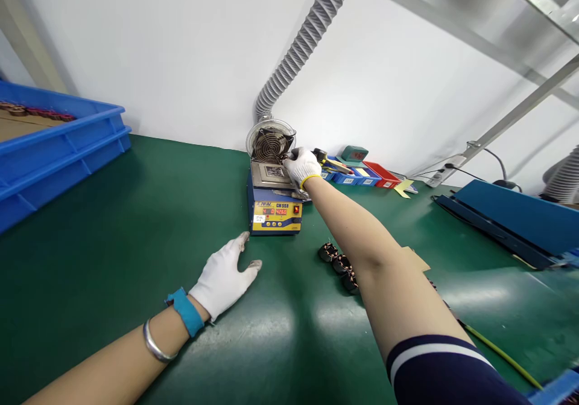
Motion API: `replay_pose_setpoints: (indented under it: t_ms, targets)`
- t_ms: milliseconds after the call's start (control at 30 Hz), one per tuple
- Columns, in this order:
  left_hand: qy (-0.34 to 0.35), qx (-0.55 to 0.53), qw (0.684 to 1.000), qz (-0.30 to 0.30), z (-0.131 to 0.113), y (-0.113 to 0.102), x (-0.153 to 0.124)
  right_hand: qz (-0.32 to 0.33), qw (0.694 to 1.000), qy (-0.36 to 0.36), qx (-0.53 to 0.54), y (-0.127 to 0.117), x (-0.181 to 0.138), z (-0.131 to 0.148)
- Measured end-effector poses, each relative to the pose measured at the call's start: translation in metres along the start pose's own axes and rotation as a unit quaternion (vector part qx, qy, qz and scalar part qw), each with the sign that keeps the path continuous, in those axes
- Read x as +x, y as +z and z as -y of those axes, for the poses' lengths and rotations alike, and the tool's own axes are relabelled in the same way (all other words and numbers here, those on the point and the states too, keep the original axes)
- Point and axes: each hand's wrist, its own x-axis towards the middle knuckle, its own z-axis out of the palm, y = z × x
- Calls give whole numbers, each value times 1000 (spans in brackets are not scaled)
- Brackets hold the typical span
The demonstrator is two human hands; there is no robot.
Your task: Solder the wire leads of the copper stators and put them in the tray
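My right hand [302, 165], in a white glove with a yellow cuff, reaches over the top right of a blue and yellow solder pot [277, 216] with a lit red display. Its fingers are closed around a small dark piece, mostly hidden by the glove. Behind the pot's steel top stands a round fan [271, 145]. My left hand [224, 278], also gloved in white, rests low over the green table in front of the pot, thumb and fingers apart and holding nothing. Several black ring-shaped cores wound with copper wire [341, 264] lie in a row beneath my right forearm.
A grey ribbed duct [307, 37] rises from the fan along the wall. Blue crates [63, 145] stand at the left. Behind my right hand are small blue bins [346, 179], a red bin [382, 174] and pliers [337, 165]. A blue panel-like device [511, 221] sits at the right.
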Motion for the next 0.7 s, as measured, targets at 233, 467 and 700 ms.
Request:
replay_pose_setpoints:
  t_ms: [233,467,700]
  targets:
    - [-1,14,1000,7,1,0,1,53,984,40,168,-19,-14,-10]
    - [-13,45,998,39,-2,-7,2,311,925,-2,219,-70,-101,-22]
    - [-25,51,997,56,-4,-10,3,339,877,-121,-319,-95,-191,-42]
